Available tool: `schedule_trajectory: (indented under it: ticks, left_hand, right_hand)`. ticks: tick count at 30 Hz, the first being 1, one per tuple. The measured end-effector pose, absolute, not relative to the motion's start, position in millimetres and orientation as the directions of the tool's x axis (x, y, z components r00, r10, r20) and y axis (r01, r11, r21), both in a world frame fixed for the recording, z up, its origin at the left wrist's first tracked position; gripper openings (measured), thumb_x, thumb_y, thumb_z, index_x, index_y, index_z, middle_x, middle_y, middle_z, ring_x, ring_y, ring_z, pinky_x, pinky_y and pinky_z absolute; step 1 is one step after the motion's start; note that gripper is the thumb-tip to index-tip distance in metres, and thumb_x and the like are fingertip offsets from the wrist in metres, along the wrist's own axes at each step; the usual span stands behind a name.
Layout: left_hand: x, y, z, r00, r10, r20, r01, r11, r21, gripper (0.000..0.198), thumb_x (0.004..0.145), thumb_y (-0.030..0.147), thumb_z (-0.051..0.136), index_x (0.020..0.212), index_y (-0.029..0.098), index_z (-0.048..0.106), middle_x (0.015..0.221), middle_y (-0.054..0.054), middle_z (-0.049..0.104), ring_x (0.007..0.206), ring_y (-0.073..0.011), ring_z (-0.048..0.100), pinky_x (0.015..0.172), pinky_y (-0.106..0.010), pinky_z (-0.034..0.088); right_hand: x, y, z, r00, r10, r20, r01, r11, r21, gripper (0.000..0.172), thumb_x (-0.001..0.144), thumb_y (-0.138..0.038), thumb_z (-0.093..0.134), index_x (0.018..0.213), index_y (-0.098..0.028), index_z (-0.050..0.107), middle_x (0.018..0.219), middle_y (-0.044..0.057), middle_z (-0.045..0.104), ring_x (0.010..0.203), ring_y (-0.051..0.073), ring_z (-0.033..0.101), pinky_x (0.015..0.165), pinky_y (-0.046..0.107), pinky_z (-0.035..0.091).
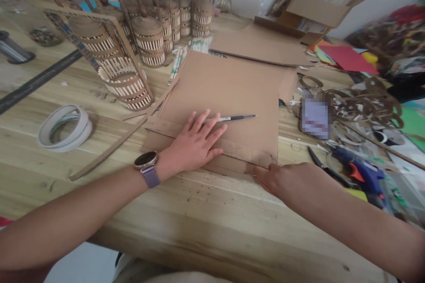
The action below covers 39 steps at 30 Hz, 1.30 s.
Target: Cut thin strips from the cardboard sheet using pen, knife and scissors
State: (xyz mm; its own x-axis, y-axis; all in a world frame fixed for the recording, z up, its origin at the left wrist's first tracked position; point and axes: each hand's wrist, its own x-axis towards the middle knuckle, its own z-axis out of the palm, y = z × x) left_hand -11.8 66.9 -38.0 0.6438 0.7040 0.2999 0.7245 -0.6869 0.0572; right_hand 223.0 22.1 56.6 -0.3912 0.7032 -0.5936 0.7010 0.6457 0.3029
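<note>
A brown cardboard sheet (pixel 229 84) lies flat on the wooden table, with a narrower cardboard flap (pixel 229 166) along its near edge. My left hand (pixel 195 141) rests spread and flat on the sheet near that edge; a watch is on its wrist. Just beyond its fingertips a pen (pixel 237 117) lies across the cardboard, its rear end partly behind the fingers. At the sheet's near right corner my right hand (pixel 279 177) is closed, its fingers curled against the cardboard edge. Its fingertips are partly hidden.
Several small stick-and-cardboard lanterns (pixel 149 42) stand at the back left. Left lie tape rolls (pixel 64 127) and a cardboard strip (pixel 109 150). On the right are a phone (pixel 315 117), scissors (pixel 327 168), a glue gun (pixel 361 170) and curled strips (pixel 361 101). An opened box (pixel 315 6) sits behind.
</note>
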Motion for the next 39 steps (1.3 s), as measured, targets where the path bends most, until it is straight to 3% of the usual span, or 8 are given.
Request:
schedule_trajectory:
  ticks: [12, 22, 31, 39]
  left_hand:
    - [-12.1, 67.1, -37.4, 0.644, 0.704, 0.298, 0.724, -0.687, 0.057, 0.063, 0.102, 0.051, 0.042, 0.152, 0.012, 0.041, 0.161, -0.020, 0.032, 0.149, -0.0430, 0.023, 0.119, -0.064, 0.020]
    - [-12.5, 67.0, -37.8, 0.647, 0.703, 0.296, 0.723, -0.689, 0.056, 0.063, 0.102, 0.050, 0.042, 0.152, 0.012, 0.040, 0.161, -0.021, 0.031, 0.149, -0.0432, 0.022, 0.119, -0.064, 0.019]
    - [-12.7, 67.5, -41.9, 0.636, 0.702, 0.320, 0.724, -0.687, 0.066, 0.063, 0.102, 0.050, 0.045, 0.152, 0.013, 0.040, 0.160, -0.020, 0.033, 0.150, -0.0414, 0.021, 0.120, -0.063, 0.016]
    - [-12.4, 67.6, -41.6, 0.631, 0.705, 0.324, 0.721, -0.687, 0.091, 0.061, 0.102, 0.049, 0.044, 0.152, 0.014, 0.041, 0.161, -0.020, 0.032, 0.151, -0.0407, 0.021, 0.120, -0.065, 0.016]
  right_hand:
    - [235.0, 18.9, 57.6, -0.405, 0.719, -0.565, 0.661, 0.657, 0.362, 0.047, 0.080, 0.003, 0.054, 0.115, -0.026, 0.065, 0.069, 0.001, 0.072, 0.058, 0.019, 0.072, 0.040, 0.028, 0.009]
    - [259.6, 14.8, 46.6, -0.560, 0.710, -0.426, 0.640, 0.698, 0.322, 0.048, 0.075, 0.005, 0.054, 0.111, -0.024, 0.067, 0.060, -0.001, 0.068, 0.047, 0.016, 0.063, 0.042, 0.027, 0.014]
    - [268.8, 12.3, 48.3, -0.572, 0.704, -0.421, 0.636, 0.705, 0.315, 0.036, 0.081, 0.003, 0.055, 0.105, -0.022, 0.065, 0.058, -0.001, 0.065, 0.046, 0.014, 0.062, 0.042, 0.028, 0.011]
    - [274.6, 11.4, 50.4, -0.536, 0.702, -0.470, 0.645, 0.699, 0.308, 0.046, 0.079, 0.004, 0.052, 0.115, -0.022, 0.065, 0.064, 0.000, 0.069, 0.051, 0.019, 0.068, 0.040, 0.027, 0.017]
